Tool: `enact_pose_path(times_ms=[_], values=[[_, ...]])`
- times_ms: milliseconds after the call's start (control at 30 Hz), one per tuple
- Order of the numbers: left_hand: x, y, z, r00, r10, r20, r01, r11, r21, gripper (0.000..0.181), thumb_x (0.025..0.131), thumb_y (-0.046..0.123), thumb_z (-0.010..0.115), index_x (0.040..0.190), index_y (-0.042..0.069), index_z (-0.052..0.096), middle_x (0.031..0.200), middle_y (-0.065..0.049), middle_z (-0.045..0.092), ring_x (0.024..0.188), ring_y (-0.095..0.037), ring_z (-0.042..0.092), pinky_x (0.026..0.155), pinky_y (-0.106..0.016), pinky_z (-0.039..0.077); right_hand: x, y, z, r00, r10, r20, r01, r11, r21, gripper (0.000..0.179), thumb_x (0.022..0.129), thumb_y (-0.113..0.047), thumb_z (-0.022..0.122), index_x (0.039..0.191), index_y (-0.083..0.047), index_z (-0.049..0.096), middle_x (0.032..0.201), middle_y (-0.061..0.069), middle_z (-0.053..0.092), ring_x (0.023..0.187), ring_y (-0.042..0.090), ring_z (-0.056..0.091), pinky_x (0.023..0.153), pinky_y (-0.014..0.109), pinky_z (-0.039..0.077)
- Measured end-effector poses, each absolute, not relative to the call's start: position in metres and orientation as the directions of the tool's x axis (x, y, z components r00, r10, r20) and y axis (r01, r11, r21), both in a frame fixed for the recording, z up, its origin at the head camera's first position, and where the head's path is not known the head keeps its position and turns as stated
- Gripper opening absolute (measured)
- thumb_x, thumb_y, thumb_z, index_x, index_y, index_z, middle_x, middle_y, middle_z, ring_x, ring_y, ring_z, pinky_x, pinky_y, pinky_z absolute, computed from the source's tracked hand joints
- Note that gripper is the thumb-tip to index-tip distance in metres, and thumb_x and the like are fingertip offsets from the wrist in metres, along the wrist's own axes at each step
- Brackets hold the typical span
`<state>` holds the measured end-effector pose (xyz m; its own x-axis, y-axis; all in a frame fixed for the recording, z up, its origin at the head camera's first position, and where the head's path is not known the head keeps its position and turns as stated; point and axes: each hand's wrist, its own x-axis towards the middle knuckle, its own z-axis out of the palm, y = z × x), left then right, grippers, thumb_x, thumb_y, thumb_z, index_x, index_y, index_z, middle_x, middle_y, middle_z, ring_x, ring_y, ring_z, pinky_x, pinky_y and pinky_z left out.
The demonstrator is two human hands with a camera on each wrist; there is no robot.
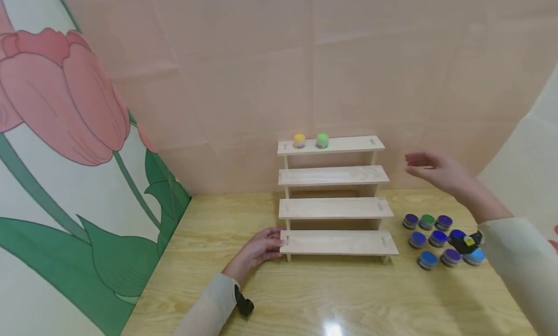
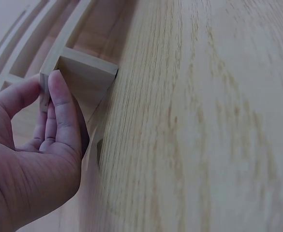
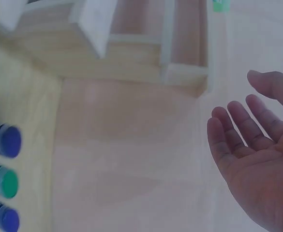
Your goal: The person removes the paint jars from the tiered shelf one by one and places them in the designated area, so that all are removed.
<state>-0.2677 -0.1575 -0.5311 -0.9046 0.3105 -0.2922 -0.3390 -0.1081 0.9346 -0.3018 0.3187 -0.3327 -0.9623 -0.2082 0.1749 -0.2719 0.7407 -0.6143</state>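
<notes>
A pale wooden stepped rack [image 1: 335, 208] with several shelves stands against the back wall. At the left end of its lowest shelf, my left hand [image 1: 263, 246] pinches the board; in the left wrist view the thumb lies on one face and the fingers [image 2: 61, 106] on the other. My right hand [image 1: 440, 171] is in the air to the right of the rack, fingers loosely bent and holding nothing, as the right wrist view confirms. On the top shelf sit a small jar with a yellow lid [image 1: 299, 141] and one with a green lid [image 1: 322, 141], side by side.
Several small jars with blue, purple and green lids [image 1: 438, 238] stand grouped on the wooden table [image 1: 348, 292] right of the rack, partly behind my right wrist's camera. A pink cloth wall [image 1: 244, 84] hangs behind; a tulip-print panel [image 1: 65, 99] borders the left.
</notes>
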Motion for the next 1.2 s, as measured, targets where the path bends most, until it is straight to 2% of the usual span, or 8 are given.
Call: enact_pose_path(times_ms=[167,233,400,600,733,800,867,1200], values=[[-0.268,-0.158,-0.53,-0.904,0.317,-0.288,-0.335,-0.105,0.936,0.053,0.092,0.0,0.066,0.142,0.0,0.049,0.108,-0.005,0.06,0.079,-0.014,0.063,0.064,-0.024,0.059,-0.314,0.298,-0.321,-0.955,-0.233,0.185,-0.297,0.703,-0.646,0.06,0.101,-0.043,0.059,0.143,-0.001,0.048,0.137,0.026,0.056,0.124,0.041,0.054,0.081,0.01,0.043],[-0.267,-0.159,-0.53,-0.903,0.317,-0.288,-0.336,-0.106,0.936,0.053,0.092,0.0,0.066,0.143,0.001,0.049,0.108,-0.005,0.06,0.078,-0.014,0.063,0.063,-0.024,0.059,-0.318,0.29,-0.317,-0.953,-0.236,0.191,-0.303,0.694,-0.654,0.059,0.101,-0.042,0.059,0.142,-0.001,0.049,0.136,0.025,0.057,0.124,0.038,0.054,0.081,0.009,0.041],[-0.267,-0.159,-0.53,-0.903,0.321,-0.287,-0.336,-0.11,0.935,0.052,0.092,0.0,0.066,0.141,0.001,0.05,0.107,-0.005,0.059,0.078,-0.014,0.064,0.064,-0.024,0.059,-0.328,0.272,-0.31,-0.947,-0.248,0.203,-0.319,0.668,-0.672,0.056,0.102,-0.038,0.06,0.142,0.001,0.049,0.136,0.026,0.057,0.122,0.034,0.054,0.091,0.024,0.045],[-0.267,-0.159,-0.53,-0.901,0.326,-0.285,-0.337,-0.113,0.935,0.052,0.092,-0.001,0.066,0.141,0.001,0.05,0.107,-0.005,0.059,0.078,-0.015,0.064,0.064,-0.024,0.059,-0.341,0.254,-0.31,-0.946,-0.243,0.215,-0.322,0.617,-0.718,0.052,0.101,-0.031,0.063,0.141,0.001,0.051,0.139,0.025,0.056,0.122,0.027,0.056,0.087,0.011,0.045],[-0.267,-0.159,-0.531,-0.9,0.328,-0.288,-0.34,-0.111,0.934,0.053,0.092,0.0,0.067,0.142,0.001,0.05,0.108,-0.006,0.059,0.078,-0.014,0.064,0.064,-0.024,0.059,-0.347,0.242,-0.306,-0.95,-0.233,0.205,-0.307,0.598,-0.741,0.051,0.101,-0.03,0.063,0.141,0.0,0.051,0.14,0.025,0.055,0.126,0.032,0.054,0.103,0.034,0.048],[-0.267,-0.159,-0.532,-0.9,0.327,-0.288,-0.339,-0.11,0.934,0.054,0.092,0.001,0.067,0.143,0.0,0.049,0.108,-0.006,0.059,0.078,-0.014,0.064,0.064,-0.024,0.059,-0.351,0.235,-0.303,-0.951,-0.235,0.2,-0.303,0.584,-0.753,0.052,0.101,-0.03,0.064,0.141,0.001,0.05,0.14,0.026,0.055,0.128,0.036,0.052,0.108,0.049,0.044],[-0.267,-0.159,-0.533,-0.9,0.325,-0.289,-0.34,-0.112,0.934,0.054,0.092,0.001,0.068,0.142,0.001,0.049,0.107,-0.006,0.059,0.077,-0.014,0.064,0.063,-0.024,0.059,-0.354,0.228,-0.301,-0.952,-0.235,0.194,-0.298,0.581,-0.757,0.054,0.1,-0.031,0.065,0.141,0.0,0.05,0.141,0.025,0.054,0.129,0.038,0.051,0.11,0.057,0.042],[-0.269,-0.158,-0.531,-0.901,0.33,-0.282,-0.331,-0.102,0.938,0.054,0.092,0.0,0.066,0.144,0.0,0.049,0.11,-0.007,0.059,0.079,-0.016,0.064,0.064,-0.024,0.059,-0.369,0.19,-0.29,-0.95,-0.25,0.187,-0.298,0.549,-0.781,0.055,0.1,-0.03,0.065,0.144,-0.001,0.049,0.142,0.022,0.053,0.133,0.038,0.049,0.112,0.056,0.04]])
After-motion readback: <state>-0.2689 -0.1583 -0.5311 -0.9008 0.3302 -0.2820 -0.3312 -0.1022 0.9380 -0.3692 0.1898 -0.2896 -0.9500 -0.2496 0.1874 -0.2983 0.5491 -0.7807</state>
